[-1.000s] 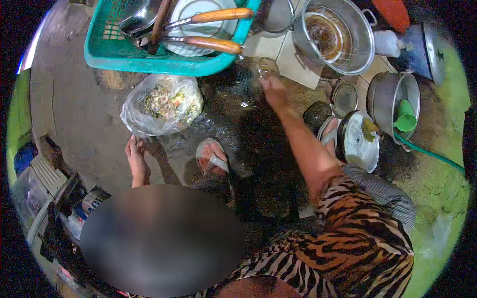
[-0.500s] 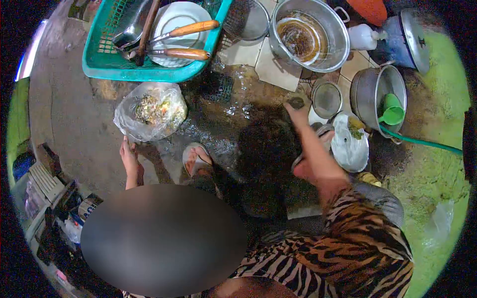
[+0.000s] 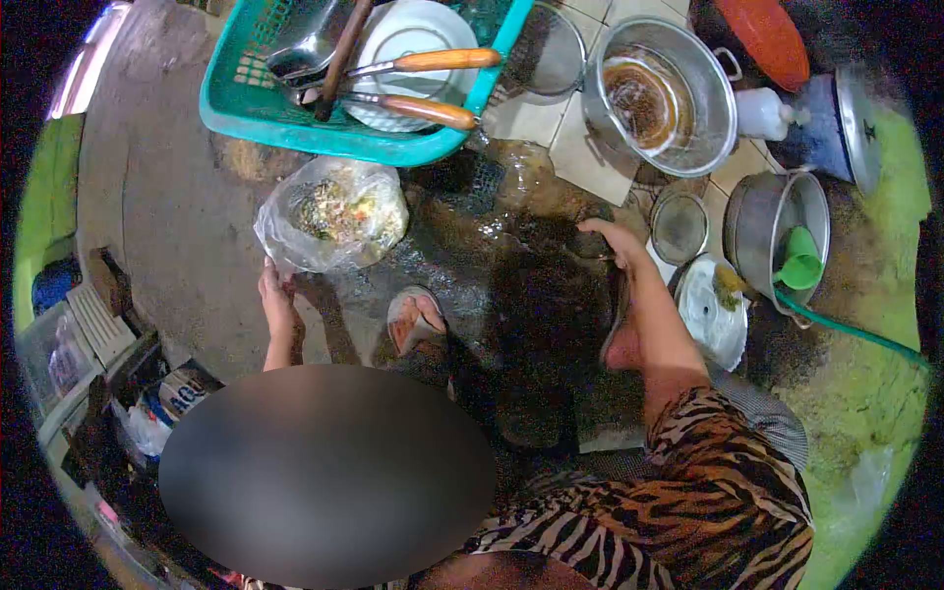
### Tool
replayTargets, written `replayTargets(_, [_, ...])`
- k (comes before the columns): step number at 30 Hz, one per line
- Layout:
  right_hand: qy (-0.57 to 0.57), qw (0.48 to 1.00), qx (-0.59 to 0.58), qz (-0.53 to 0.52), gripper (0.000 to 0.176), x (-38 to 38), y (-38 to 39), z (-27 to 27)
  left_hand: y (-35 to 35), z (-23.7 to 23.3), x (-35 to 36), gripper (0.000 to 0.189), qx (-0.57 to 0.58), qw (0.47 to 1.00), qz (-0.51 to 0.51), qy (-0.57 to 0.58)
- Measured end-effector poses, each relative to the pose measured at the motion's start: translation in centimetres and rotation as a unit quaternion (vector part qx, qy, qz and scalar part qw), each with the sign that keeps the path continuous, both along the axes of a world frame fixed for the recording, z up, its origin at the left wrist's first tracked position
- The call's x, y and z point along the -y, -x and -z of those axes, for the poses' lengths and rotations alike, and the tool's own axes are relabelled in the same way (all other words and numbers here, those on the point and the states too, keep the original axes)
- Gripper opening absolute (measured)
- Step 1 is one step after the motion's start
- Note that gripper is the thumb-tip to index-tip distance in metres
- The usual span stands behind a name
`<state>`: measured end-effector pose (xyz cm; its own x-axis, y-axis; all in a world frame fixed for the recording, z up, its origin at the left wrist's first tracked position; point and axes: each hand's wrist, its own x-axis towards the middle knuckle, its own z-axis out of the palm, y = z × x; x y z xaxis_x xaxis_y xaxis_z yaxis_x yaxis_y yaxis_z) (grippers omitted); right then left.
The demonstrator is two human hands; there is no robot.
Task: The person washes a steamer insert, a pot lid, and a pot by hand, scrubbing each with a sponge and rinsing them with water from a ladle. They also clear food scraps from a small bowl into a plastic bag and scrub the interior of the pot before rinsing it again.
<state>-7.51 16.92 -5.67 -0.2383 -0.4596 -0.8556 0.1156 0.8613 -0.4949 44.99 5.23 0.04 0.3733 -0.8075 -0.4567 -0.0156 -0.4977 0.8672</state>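
Observation:
My left hand point(image 3: 280, 307) is open, fingers stretched up to the lower left edge of a clear plastic bag point(image 3: 280, 228) of mixed food scraps. The bag lies on the wet floor below a teal basket point(image 3: 324, 146). My right hand point(image 3: 615, 239) is open, low over the dark wet floor, with its fingers pointing left. What lies beneath it is too dark to make out. Right of that hand are a round mesh strainer point(image 3: 679, 228) and a pale plate point(image 3: 710, 320) with yellow-green residue.
The basket holds a plate point(image 3: 418, 34), wooden-handled utensils point(image 3: 428, 110) and a ladle. A large soiled pot point(image 3: 716, 118) stands at upper right. Another pot point(image 3: 737, 231) holds a green dipper point(image 3: 801, 258), beside a green hose point(image 3: 860, 338). My sandalled foot point(image 3: 417, 320) is between my hands.
The whole view has shifted, so most things appear farther right. My right hand has drawn back slightly from the dark round thing at its fingertips. My left hand remains beside the bag.

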Motion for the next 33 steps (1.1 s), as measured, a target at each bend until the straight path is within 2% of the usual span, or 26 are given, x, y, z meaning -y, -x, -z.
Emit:
replayTargets(1, [0.063,0.995,0.055,0.051,0.077,-0.6,-0.3,2.7,-0.7,0.6,-0.2,0.058,0.001,1.000,-0.003,-0.002])
replayTargets(2, [0.054,0.993,-0.084,0.068,0.069,-0.7,-1.4,6.0,-1.8,1.5,-0.6,0.059,0.017,1.000,0.024,0.005])
replayTargets(3, [0.052,0.993,-0.082,0.067,0.069,-0.4,-2.7,8.2,-2.6,1.9,-0.8,0.060,0.033,0.998,0.053,0.012])
replayTargets(4, [0.186,0.981,-0.035,0.044,0.069,0.6,-4.6,8.9,-2.3,1.2,-0.7,0.060,0.035,0.998,0.052,0.011])
replayTargets(6, [0.318,0.948,0.015,0.018,0.068,3.0,-7.8,9.3,-1.6,-0.1,-0.4,0.061,-0.014,0.999,-0.017,-0.040])
replayTargets(7, [0.337,0.926,-0.146,-0.086,0.070,5.2,-9.7,6.5,-1.7,0.0,-0.4,0.061,-0.013,0.999,-0.020,-0.040])
replayTargets(8, [0.345,0.870,-0.300,-0.187,0.072,6.8,-11.4,4.7,-1.9,0.1,-0.4,0.061,0.002,0.999,-0.024,-0.033])
replayTargets(9, [0.345,0.870,-0.296,-0.189,0.072,7.8,-12.7,4.8,-2.2,0.1,-0.5,0.061,0.019,0.999,-0.029,-0.026])
replayTargets(11, [0.414,0.790,-0.387,-0.236,0.074,9.6,-15.0,5.1,-2.4,0.2,-0.8,0.062,0.023,0.999,-0.018,-0.029])
replayTargets(13, [0.405,0.781,-0.401,-0.254,0.074,10.5,-16.5,5.6,-3.1,0.3,-0.9,0.062,0.027,0.999,-0.007,-0.032])
replayTargets(15, [0.293,0.780,-0.415,-0.365,0.082,11.4,-17.3,7.6,-3.6,0.9,-0.9,0.063,0.014,0.998,0.006,-0.056])
replayTargets(16, [0.320,0.750,-0.426,-0.393,0.083,11.6,-17.2,8.9,-2.7,0.1,-1.0,0.062,0.034,0.998,0.032,-0.040])
replayTargets(19, [0.287,0.735,-0.429,-0.440,0.084,12.1,-17.5,9.5,-1.5,-1.0,-1.1,0.062,0.040,0.997,0.051,-0.029])
replayTargets(20, [0.283,0.747,-0.418,-0.432,0.075,12.2,-17.7,9.0,-1.2,-1.5,-0.8,0.062,0.040,0.996,0.071,-0.025])
replayTargets(21, [0.288,0.744,-0.419,-0.433,0.075,12.4,-17.7,8.9,-1.1,-1.4,-0.7,0.062,0.041,0.997,0.067,-0.021])
replayTargets(23, [0.279,0.708,-0.467,-0.451,0.078,12.8,-17.7,8.7,-1.1,-0.9,-0.6,0.063,0.122,0.982,0.142,0.000])
replayTargets(24, [0.291,0.701,-0.494,-0.424,0.073,12.9,-18.6,8.0,-1.2,-0.7,-0.4,0.068,0.107,0.980,0.169,0.024])
replayTargets(25, [0.295,0.700,-0.493,-0.425,0.073,13.0,-19.3,7.3,-1.7,-0.2,-0.4,0.068,0.109,0.980,0.165,0.026])
replayTargets(27, [0.438,0.752,-0.400,-0.286,0.073,13.2,-20.7,4.9,-2.8,2.1,-0.8,0.078,0.171,0.958,0.225,0.049])
replayTargets(28, [0.355,0.866,-0.222,-0.273,0.070,13.3,-22.2,3.0,-4.2,3.6,-0.2,0.088,0.187,0.942,0.270,0.066])
replayTargets(29, [0.413,0.847,-0.240,-0.235,0.059,13.4,-23.7,0.9,-3.3,2.8,0.5,0.088,0.187,0.943,0.267,0.068])
replayTargets(31, [0.414,0.837,-0.256,-0.251,0.041,13.7,-25.9,0.8,-0.6,0.1,2.2,0.089,0.152,0.953,0.238,0.109])
replayTargets(32, [0.418,0.834,-0.257,-0.251,0.041,14.0,-26.7,0.7,-1.3,1.9,2.6,0.076,0.187,0.945,0.231,0.134])
replayTargets(33, [0.437,0.809,-0.274,-0.282,0.032,14.4,-27.4,0.6,-1.3,1.2,3.5,0.076,0.188,0.945,0.229,0.139])
